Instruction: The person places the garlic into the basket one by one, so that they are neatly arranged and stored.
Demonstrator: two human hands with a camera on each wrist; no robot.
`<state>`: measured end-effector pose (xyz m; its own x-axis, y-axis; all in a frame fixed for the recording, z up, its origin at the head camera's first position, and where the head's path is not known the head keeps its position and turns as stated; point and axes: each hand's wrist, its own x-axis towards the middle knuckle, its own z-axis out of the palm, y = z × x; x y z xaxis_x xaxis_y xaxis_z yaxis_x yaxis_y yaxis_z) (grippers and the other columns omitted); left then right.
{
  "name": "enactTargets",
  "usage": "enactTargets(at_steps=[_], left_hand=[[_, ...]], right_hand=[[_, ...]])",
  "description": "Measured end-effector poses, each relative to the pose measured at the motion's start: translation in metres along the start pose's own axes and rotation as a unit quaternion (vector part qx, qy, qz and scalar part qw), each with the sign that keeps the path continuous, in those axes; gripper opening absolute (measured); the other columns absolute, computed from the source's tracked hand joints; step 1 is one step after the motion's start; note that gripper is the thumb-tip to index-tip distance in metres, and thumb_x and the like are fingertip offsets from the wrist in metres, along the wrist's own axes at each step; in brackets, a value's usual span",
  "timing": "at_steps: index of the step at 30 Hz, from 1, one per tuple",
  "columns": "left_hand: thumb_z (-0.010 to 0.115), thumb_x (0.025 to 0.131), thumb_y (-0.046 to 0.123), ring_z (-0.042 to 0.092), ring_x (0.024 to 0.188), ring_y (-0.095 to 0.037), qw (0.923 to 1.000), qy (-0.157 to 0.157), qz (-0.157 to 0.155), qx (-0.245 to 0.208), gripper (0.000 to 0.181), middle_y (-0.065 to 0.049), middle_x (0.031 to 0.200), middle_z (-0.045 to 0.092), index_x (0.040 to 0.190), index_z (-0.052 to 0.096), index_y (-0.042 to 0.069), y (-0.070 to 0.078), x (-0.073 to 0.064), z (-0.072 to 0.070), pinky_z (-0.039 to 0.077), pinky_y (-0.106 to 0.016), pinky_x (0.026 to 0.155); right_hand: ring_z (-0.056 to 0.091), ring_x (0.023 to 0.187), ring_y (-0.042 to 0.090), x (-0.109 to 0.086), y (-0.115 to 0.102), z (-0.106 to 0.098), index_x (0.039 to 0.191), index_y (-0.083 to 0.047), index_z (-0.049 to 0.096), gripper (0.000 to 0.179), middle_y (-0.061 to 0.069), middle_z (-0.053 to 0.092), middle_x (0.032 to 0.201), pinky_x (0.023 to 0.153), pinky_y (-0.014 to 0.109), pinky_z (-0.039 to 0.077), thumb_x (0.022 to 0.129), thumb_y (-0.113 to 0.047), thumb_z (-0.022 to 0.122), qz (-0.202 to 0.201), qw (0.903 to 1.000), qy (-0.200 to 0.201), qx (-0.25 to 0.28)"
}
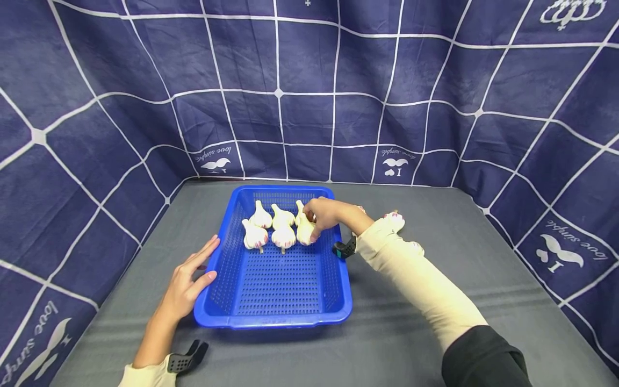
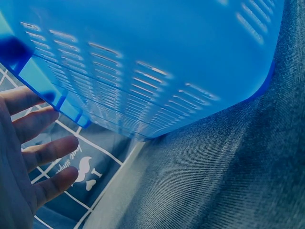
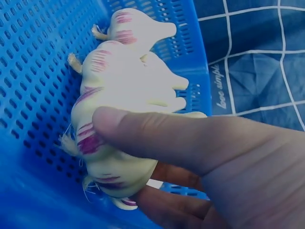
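Note:
A blue plastic basket (image 1: 273,321) with slotted walls stands on the grey surface. Several white garlic bulbs (image 1: 282,236) with purple streaks sit together toward its far end. My right hand (image 1: 325,212) reaches over the basket's right rim and grips a garlic bulb (image 1: 306,232) at the right of the group. In the right wrist view the thumb (image 3: 112,121) presses on a purple-streaked bulb, with the other fingers partly hidden behind the bulbs. My left hand (image 1: 186,282) touches the left rim, its fingers fairly straight; in the left wrist view these fingers (image 2: 52,148) are spread beside the basket wall.
More garlic bulbs (image 1: 395,220) lie on the grey surface (image 1: 464,258) right of the basket, partly hidden by my right forearm. A blue curtain with white lines (image 1: 309,123) hangs behind and at both sides. Black bands (image 1: 188,361) are on both wrists.

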<state>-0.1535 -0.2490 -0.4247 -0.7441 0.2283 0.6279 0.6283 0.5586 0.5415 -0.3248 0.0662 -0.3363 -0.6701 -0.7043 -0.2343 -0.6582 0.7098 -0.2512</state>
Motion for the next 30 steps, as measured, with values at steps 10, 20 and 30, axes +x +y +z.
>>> enactTargets(at_steps=[10,20,30], left_hand=[[0.058,0.078,0.004,0.047,0.114,-0.009,0.9998,-0.004,-0.011,-0.017,0.057,-0.012,0.139,0.042,0.134,0.047,0.006,-0.007,-0.005,0.000,0.040,-0.018,0.076],[0.058,0.077,0.002,0.049,0.111,-0.011,0.9999,-0.006,-0.005,-0.007,0.058,-0.012,0.138,0.042,0.133,0.047,0.004,-0.009,-0.003,-0.001,0.042,-0.020,0.076],[0.057,0.074,-0.005,0.052,0.107,-0.020,0.9998,-0.006,-0.014,-0.011,0.053,-0.025,0.132,0.045,0.127,0.049,-0.008,0.024,0.008,-0.008,0.043,-0.024,0.073]], right_hand=[[0.047,0.065,0.011,0.008,-0.005,0.012,0.075,-0.016,0.057,0.036,-0.006,0.056,0.067,0.061,0.025,0.039,0.056,-0.023,0.086,-0.011,0.9992,-0.017,-0.035],[0.049,0.071,0.013,0.008,-0.006,0.009,0.073,-0.014,0.061,0.030,-0.006,0.059,0.071,0.065,0.025,0.040,0.057,-0.021,0.086,0.026,0.9982,-0.016,-0.052],[0.044,0.064,0.012,0.000,-0.005,-0.004,0.069,-0.005,0.060,0.027,-0.001,0.059,0.070,0.058,0.024,0.038,0.062,-0.019,0.082,0.025,0.9966,0.015,-0.078]])
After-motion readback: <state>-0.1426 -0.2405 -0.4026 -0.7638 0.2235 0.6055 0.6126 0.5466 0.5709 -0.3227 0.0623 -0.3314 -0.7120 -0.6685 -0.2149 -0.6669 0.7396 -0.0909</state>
